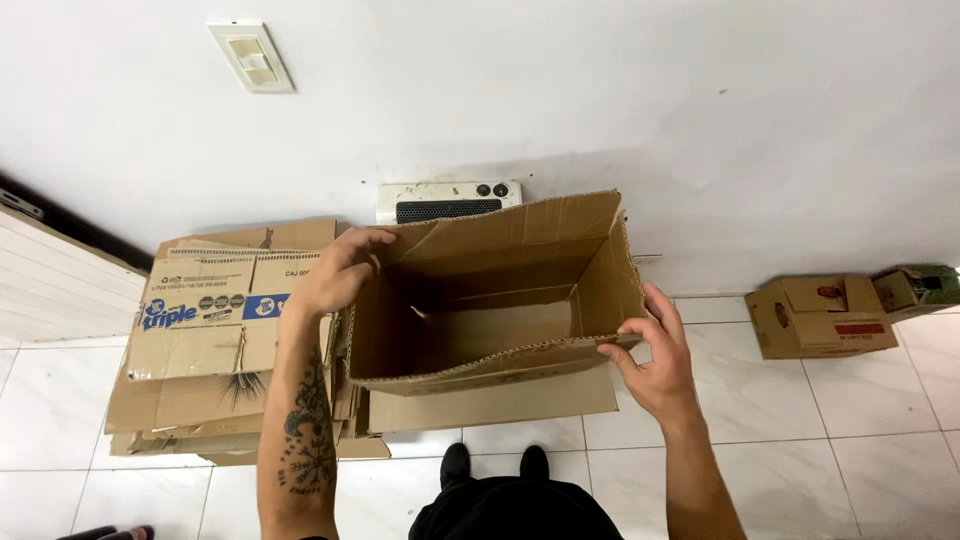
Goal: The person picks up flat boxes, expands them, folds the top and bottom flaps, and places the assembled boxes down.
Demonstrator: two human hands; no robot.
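Open cardboard box [480, 310] is held up between both hands above the white tiled floor [860, 440], in front of the wall. Brown corrugated, top flaps up, inside bare. Flattened cardboard stack [215, 340] leans just left of it. Left hand [335, 275] is clamped on the box's left top corner, fingers curled over the edge. Right hand [655, 360] pinches the near right rim, thumb on top.
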